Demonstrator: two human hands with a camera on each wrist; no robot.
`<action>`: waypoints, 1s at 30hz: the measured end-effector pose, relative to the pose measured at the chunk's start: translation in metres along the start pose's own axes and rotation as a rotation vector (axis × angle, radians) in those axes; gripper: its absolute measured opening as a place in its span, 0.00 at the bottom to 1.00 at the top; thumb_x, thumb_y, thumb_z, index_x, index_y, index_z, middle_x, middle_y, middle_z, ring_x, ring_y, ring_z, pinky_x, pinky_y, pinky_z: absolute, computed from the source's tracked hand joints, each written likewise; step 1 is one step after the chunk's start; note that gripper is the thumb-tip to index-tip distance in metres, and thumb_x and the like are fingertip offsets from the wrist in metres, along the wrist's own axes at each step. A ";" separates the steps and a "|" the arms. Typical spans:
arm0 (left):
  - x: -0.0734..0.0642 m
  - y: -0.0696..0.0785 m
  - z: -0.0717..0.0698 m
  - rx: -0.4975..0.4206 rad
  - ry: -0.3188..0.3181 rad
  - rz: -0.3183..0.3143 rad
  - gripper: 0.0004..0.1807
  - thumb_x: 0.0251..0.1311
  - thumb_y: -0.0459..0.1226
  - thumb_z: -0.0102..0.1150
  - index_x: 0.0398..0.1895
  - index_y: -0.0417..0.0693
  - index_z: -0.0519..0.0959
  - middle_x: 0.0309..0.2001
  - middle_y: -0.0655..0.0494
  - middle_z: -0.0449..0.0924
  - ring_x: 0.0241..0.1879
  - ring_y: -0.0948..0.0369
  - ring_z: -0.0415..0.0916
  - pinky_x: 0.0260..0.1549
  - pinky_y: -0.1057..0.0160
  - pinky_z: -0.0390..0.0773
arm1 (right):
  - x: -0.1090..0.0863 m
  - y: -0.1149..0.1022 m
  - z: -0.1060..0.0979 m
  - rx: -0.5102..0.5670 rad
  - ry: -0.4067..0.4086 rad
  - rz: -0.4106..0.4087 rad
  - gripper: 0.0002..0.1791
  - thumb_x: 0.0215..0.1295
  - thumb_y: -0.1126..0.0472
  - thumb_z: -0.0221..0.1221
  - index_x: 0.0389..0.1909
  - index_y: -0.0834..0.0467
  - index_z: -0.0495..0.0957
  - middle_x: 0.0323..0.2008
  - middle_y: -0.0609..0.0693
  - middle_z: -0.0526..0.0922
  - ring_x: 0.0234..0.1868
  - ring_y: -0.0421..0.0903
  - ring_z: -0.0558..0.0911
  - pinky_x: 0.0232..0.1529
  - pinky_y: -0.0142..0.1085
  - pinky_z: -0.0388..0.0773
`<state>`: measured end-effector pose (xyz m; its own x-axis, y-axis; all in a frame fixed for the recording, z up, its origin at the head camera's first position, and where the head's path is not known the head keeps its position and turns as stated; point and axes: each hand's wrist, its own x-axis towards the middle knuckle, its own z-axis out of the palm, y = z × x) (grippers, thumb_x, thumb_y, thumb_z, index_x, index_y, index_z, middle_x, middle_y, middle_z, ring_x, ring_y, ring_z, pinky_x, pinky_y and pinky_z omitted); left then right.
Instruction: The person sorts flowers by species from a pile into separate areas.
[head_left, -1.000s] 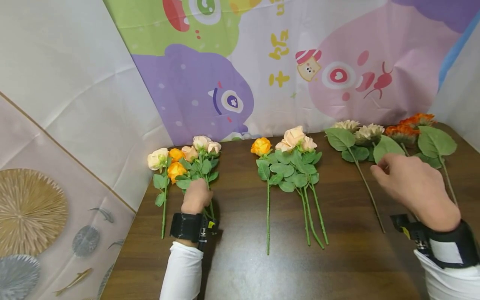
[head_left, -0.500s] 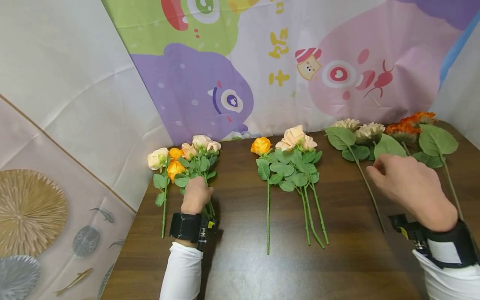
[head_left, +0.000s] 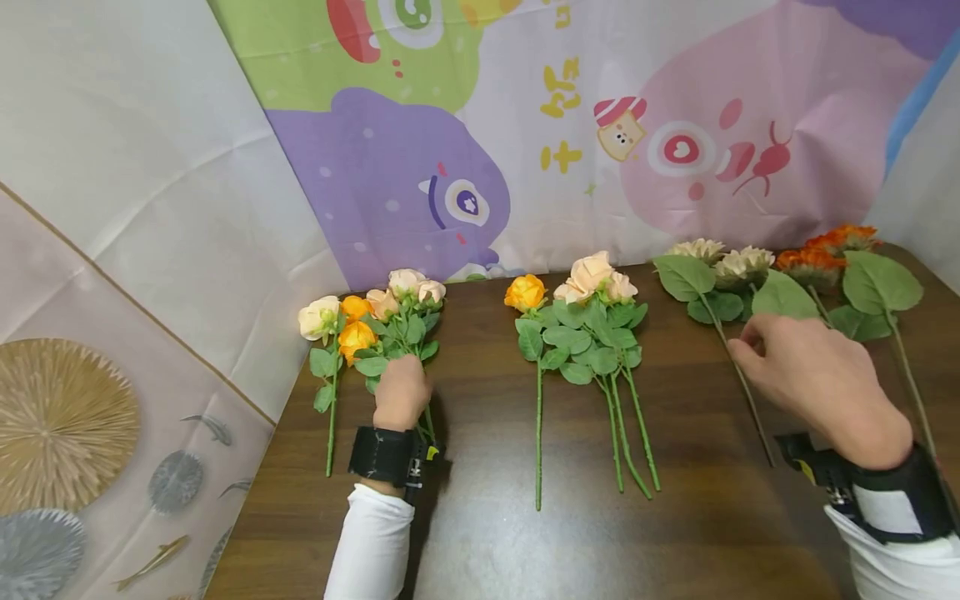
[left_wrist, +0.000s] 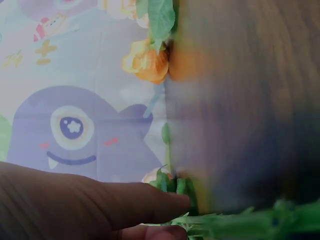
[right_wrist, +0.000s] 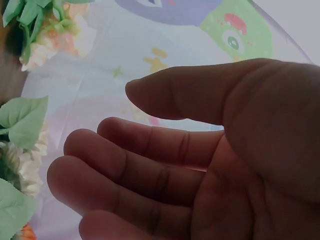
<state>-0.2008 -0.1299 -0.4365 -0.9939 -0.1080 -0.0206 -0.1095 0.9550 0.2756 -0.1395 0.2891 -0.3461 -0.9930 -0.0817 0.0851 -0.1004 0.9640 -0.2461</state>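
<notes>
My left hand [head_left: 402, 392] pinches green rose stems [left_wrist: 250, 222] at the left of the table, thumb and fingers together in the left wrist view. Just beyond it lie the pale pink roses [head_left: 406, 282] and orange roses [head_left: 357, 337] of that group, with part of the stems hidden under the hand. On the right, my right hand [head_left: 821, 379] is over large-leaved flowers with cream blooms [head_left: 745, 267] and orange blooms [head_left: 812, 265]. Its fingers [right_wrist: 122, 155] are loosely bent and the thumb stands apart, with nothing between them in the right wrist view.
A single cream rose [head_left: 319, 318] lies at the far left. Mid-table are an orange rose [head_left: 525, 293] and several peach roses [head_left: 591, 273], stems toward the front. A printed cloth [head_left: 570, 217] hangs right behind the brown table [head_left: 495, 450].
My left hand has shifted slightly to the right, still at the rose stems. My right hand has drifted a little left and toward the front. The flowers on the table lie as before.
</notes>
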 end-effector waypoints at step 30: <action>0.001 0.001 0.011 0.105 -0.016 -0.104 0.08 0.56 0.27 0.51 0.28 0.34 0.81 0.29 0.36 0.82 0.22 0.44 0.77 0.18 0.43 0.79 | -0.006 -0.010 -0.001 0.006 -0.044 -0.065 0.15 0.63 0.50 0.53 0.34 0.60 0.76 0.19 0.50 0.77 0.19 0.47 0.74 0.16 0.46 0.71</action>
<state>-0.2020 -0.1257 -0.4469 -0.9771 -0.2041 -0.0596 -0.2114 0.9627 0.1691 -0.1321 0.2806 -0.3437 -0.9861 -0.1555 0.0582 -0.1652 0.9548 -0.2472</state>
